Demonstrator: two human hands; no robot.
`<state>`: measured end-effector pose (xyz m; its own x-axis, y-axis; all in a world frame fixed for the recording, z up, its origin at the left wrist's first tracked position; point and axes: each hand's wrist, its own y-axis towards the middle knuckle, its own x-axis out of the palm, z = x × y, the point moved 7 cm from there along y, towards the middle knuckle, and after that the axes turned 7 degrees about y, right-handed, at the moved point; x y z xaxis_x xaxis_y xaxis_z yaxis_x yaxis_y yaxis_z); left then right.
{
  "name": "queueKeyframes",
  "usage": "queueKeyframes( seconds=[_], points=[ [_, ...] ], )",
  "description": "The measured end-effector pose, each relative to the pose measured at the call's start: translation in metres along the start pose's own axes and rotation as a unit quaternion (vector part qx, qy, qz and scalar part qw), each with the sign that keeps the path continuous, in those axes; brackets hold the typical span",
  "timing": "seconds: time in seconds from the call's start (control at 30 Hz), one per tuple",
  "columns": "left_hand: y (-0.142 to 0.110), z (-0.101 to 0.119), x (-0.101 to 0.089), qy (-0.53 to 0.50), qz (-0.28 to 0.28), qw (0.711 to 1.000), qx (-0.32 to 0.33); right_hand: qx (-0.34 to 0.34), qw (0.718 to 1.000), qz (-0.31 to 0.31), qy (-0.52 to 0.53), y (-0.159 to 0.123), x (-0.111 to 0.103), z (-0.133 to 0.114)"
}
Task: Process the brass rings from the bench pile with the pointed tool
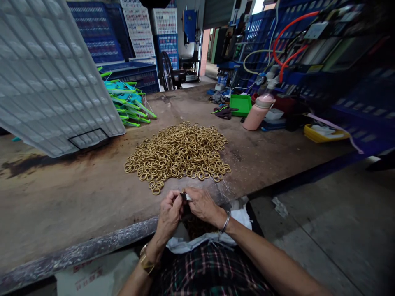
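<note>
Fingers (177, 201) of L hand (169, 213) & R hand (204, 205) pinch blk/wht pc (185, 197), gold-ring pile (182, 152) just beyond, pink btl (258, 115) back R.

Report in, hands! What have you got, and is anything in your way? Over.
Left hand, right hand: together, pinching small black-and-white thing, partly hidden. Gold rings piled just beyond. Nothing seen blocking. Over.

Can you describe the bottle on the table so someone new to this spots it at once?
Find the large heap of brass-coloured rings on the table. Beyond it to the right lies a flat, bright green tray. The bottle stands beside the tray's near right corner: a pale pink cylinder, clearly taller than the tray.
</note>
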<state>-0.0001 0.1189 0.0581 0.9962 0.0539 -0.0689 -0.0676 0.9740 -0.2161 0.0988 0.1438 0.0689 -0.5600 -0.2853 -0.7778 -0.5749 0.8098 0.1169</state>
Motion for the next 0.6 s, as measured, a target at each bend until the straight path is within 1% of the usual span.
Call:
queueKeyframes(
  seconds=[0.23,0.33,0.4,0.47,0.53,0.6],
  points=[
    [0.002,-0.001,-0.002,0.029,0.023,0.999,0.003,0.070,0.996,-0.018,-0.054,0.003,-0.002,-0.002],
    [0.002,-0.003,-0.004,0.035,0.023,0.999,0.007,0.078,0.995,-0.032,-0.062,0.004,0.000,-0.002],
    [-0.001,-0.003,-0.003,0.032,0.009,0.999,0.004,0.085,0.993,-0.041,-0.070,0.005,0.000,0.003],
    [-0.006,-0.003,0.002,0.019,-0.025,0.999,-0.005,0.104,0.990,-0.043,-0.087,0.006,-0.002,0.013],
    [-0.012,-0.001,0.008,-0.013,-0.059,0.998,-0.015,0.130,0.985,-0.029,-0.111,0.008,-0.009,0.024],
    [-0.014,0.000,0.013,-0.075,-0.080,0.994,-0.022,0.144,0.982,0.000,-0.123,0.012,-0.018,0.031]
  ],
)
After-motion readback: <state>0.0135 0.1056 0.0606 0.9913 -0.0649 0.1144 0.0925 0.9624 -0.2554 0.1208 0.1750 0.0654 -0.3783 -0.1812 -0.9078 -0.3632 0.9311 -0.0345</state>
